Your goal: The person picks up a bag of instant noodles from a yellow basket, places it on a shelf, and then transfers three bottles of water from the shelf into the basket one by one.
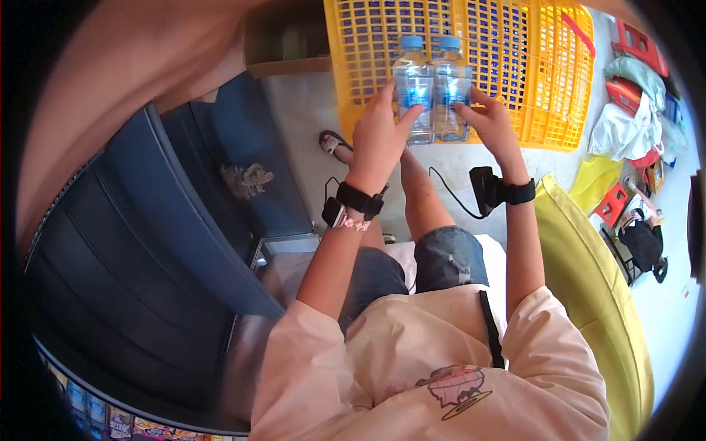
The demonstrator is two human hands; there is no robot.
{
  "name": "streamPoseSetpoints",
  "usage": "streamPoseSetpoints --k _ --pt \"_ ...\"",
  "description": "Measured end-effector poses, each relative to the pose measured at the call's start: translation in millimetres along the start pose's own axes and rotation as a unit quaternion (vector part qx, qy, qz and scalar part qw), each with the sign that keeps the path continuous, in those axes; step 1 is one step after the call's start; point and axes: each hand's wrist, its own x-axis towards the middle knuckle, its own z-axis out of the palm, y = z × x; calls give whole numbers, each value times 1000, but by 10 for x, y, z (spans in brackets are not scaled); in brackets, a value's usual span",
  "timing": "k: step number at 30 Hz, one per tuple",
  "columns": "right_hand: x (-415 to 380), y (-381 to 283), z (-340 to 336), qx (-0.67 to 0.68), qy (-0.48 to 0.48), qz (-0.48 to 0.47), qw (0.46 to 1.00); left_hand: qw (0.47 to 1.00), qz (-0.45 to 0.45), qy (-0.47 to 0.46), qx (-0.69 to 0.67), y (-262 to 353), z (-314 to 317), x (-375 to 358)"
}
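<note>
Two clear plastic water bottles with blue caps stand side by side over the yellow crate. My left hand [381,132] is wrapped round the left water bottle [413,73], thumb across its front. The right water bottle [451,73] is in my right hand [491,125], with the thumb on its blue label. Beneath and behind both bottles is the yellow plastic crate [559,88], its surface a grid of openings. Black straps with small devices sit on both wrists.
Dark metal shelving [132,294] stands on the left, with a crumpled clump [247,180] on one panel. A yellow-green cover [588,294] lies at right. Plastic bags [625,132] and red stools are farther right, where another person [641,235] sits. Packaged goods [118,422] line the lower left.
</note>
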Motion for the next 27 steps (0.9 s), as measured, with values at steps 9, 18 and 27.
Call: streamPoseSetpoints --k 9,18,27 --pt "-306 -333 298 -262 224 -181 921 999 -34 18 -12 42 -709 -386" --pt "-735 -2003 1234 -124 51 -297 945 988 -59 129 -58 397 -2196 -1168" --pt "-1668 -3756 2335 -60 -79 -508 855 930 15 301 -211 1161 -3539 -2245"
